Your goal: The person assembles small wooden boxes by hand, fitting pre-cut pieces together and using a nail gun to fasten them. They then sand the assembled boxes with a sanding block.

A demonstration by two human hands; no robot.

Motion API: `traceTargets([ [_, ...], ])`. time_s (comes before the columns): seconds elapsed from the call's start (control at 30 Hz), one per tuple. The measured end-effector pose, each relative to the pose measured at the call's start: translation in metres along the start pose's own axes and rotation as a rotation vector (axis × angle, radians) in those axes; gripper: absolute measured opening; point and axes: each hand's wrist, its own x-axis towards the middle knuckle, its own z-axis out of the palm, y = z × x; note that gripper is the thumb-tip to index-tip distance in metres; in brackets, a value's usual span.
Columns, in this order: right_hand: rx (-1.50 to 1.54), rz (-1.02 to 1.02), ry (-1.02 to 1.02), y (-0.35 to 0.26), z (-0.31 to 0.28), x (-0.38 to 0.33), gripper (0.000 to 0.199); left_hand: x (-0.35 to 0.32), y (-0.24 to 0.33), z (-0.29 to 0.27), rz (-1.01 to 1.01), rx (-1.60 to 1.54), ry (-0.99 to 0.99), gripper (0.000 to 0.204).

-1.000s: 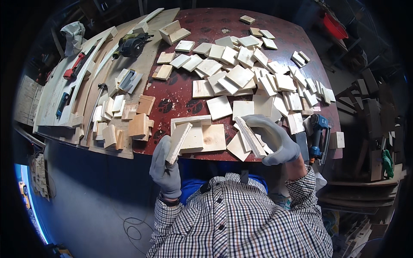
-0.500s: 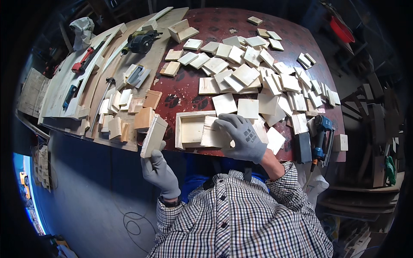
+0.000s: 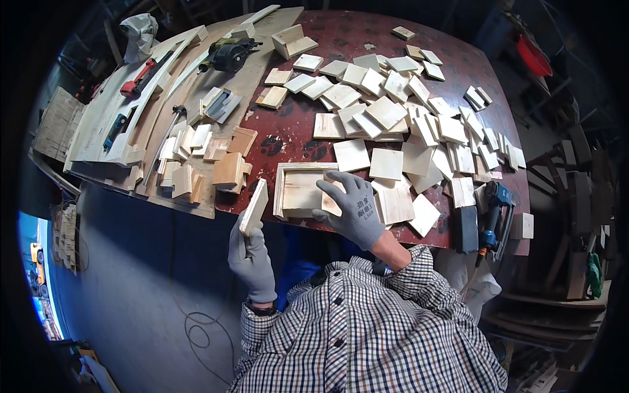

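My left gloved hand point(image 3: 251, 262) grips a small pale board point(image 3: 255, 207), tilted nearly on edge, beside the left end of an open rectangular wooden box point(image 3: 280, 191). That box lies at the table's front edge, its left part showing the inside. Over its right half is my right gloved hand point(image 3: 357, 208), thumb and forefinger curved around a wooden board point(image 3: 331, 204). The hand hides most of that board and the box's right end. Against the right hand's outer side lies a square wood piece point(image 3: 395, 205).
Many square wood pieces point(image 3: 386, 112) cover the red table point(image 3: 321, 29). A blue nail gun point(image 3: 496, 213) lies at the right edge. On the left boards are a hammer point(image 3: 175, 114), a dark power tool point(image 3: 229, 54), a red tool point(image 3: 138, 78) and small wood blocks point(image 3: 227, 170).
My left hand has moved slightly right with its board, which is now turned more edge-on. My right hand has shifted and its thumb has come out to the left; more of the box's inside shows.
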Motion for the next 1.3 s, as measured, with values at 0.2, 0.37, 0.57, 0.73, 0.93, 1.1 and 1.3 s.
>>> traceTargets([
  [0.2,1.395,0.837,-0.235,-0.031,-0.043,-0.033,0.071,0.001,-0.001,0.015,0.844,0.594,-0.458,0.044],
  [0.37,1.237,0.958,-0.095,-0.020,-0.038,-0.049,0.072,0.010,-0.012,0.029,0.899,0.556,-0.656,0.052],
  [0.57,1.023,0.956,0.313,0.025,-0.043,-0.065,0.060,0.068,-0.012,0.042,0.685,0.862,-0.636,0.066],
  [0.73,0.992,1.006,0.345,0.024,-0.062,-0.064,0.061,0.075,-0.048,0.053,0.590,0.781,-0.711,0.064],
  [0.93,0.952,1.069,0.410,0.032,-0.070,-0.079,0.059,0.073,-0.062,0.052,0.644,0.800,-0.709,0.063],
  [1.1,0.807,1.062,0.481,0.044,-0.069,-0.085,0.058,0.074,-0.064,0.048,0.640,0.766,-0.719,0.066],
  [1.3,0.665,1.013,0.464,0.053,-0.074,-0.084,0.059,0.066,-0.028,0.058,0.674,0.928,-0.627,0.077],
])
